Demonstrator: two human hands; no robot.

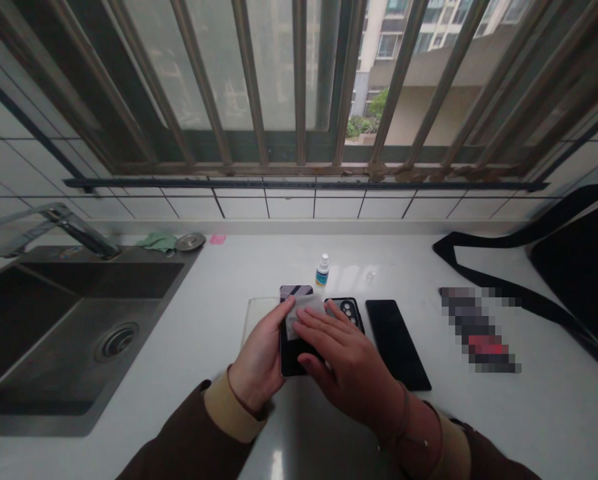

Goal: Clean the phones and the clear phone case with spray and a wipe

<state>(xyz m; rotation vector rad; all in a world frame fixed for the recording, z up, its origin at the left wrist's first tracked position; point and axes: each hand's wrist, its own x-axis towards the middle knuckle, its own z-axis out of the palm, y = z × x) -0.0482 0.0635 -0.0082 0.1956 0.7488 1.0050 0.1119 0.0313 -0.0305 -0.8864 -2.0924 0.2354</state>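
Note:
A dark smartphone (291, 363) is in my left hand (261, 357), gripped along its left side with the thumb near the upper edge. Across its screen lies a thin whitish-grey cloth (311, 305). My right hand (346, 360) presses this cloth to the glass, its fingers extended and close together over it. Just behind the phone stands a small white bottle (323, 272) with a blue and yellow label. A black phone case (356, 313) with camera cutouts is partly hidden behind my right hand. Under my left hand's side shows a clear case (253, 313).
A second dark phone (397, 343) lies right of my hands, with a blurred-out object (479, 330) beyond it. A black bag (583, 260) with a strap fills the far right. Left are a sink (93, 400), faucet (79, 230), green cloth (157, 241) and metal drain cover (190, 241).

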